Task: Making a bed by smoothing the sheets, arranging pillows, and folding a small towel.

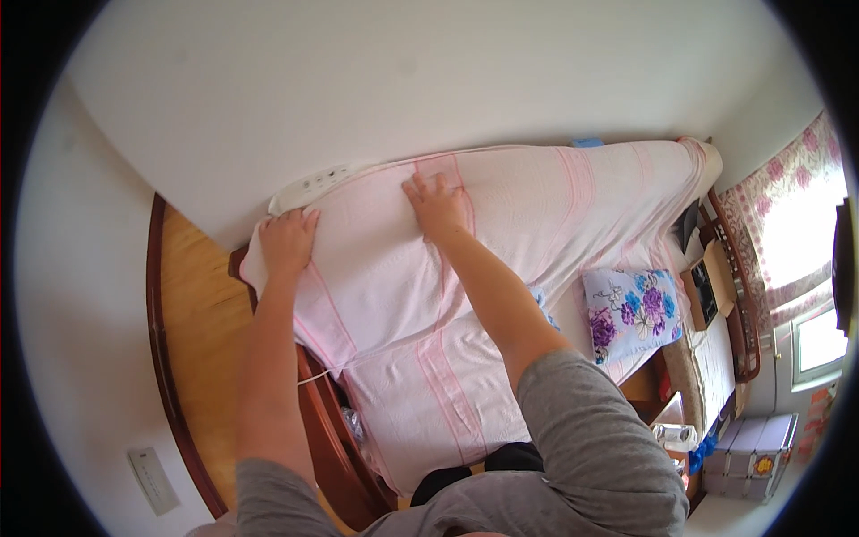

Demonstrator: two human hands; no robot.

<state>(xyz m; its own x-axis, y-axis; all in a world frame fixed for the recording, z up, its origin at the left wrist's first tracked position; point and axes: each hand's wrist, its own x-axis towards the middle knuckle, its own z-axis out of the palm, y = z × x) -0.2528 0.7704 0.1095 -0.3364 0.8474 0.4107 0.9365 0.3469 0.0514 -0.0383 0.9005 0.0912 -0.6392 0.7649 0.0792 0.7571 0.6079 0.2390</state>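
A pale pink sheet [510, 197] with darker pink stripes covers the bed along the wall. My left hand [288, 242] rests on its far left corner, fingers stretched out and tips at the edge by the wall. Further right, my right hand [437, 208] lies on the sheet near the far edge, its fingers spread and nothing in them. Creases run through the cloth between my arms and toward the right, while the part under my hands looks fairly smooth. A long white power strip [313, 186] sits against the wall, just beyond the sheet's edge between my hands.
A floral pillow [633, 313] lies to the right, near an open cardboard box [709, 285]. A white cord [315, 378] crosses the brown wooden bed frame [327, 447]. Lilac storage boxes [747, 455] stand at lower right, beneath a curtained window [810, 224].
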